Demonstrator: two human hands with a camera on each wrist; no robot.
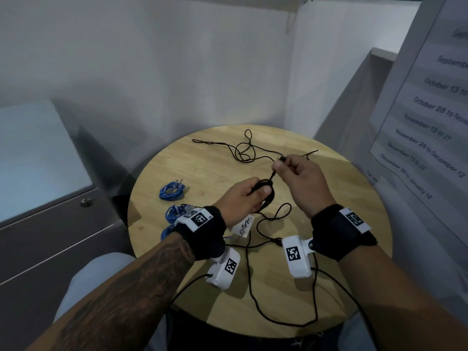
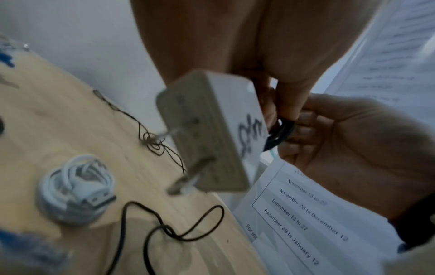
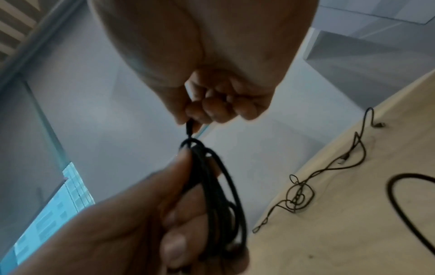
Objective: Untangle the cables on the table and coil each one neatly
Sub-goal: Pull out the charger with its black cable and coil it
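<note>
Over the round wooden table (image 1: pixel 207 171), my left hand (image 1: pixel 258 191) grips a small coil of black cable (image 1: pixel 266 196). My right hand (image 1: pixel 278 164) pinches that cable's free end just above the coil. The right wrist view shows the pinch (image 3: pixel 190 119) and the coil (image 3: pixel 212 195) held by the left hand's fingers (image 3: pixel 179 178). A thin black cable (image 1: pixel 244 150) lies knotted at the far side of the table. Two blue coiled cables (image 1: pixel 172 191) lie at the left. A white coiled USB cable (image 2: pixel 75 188) rests on the table in the left wrist view.
A white power adapter (image 2: pixel 212 130) with handwriting sits just under my left hand; whether it hangs or lies flat is unclear. Another black cable (image 1: pixel 276 214) loops across the near half of the table. A grey cabinet (image 1: pixel 50 224) stands left, a paper notice (image 1: pixel 430 122) right.
</note>
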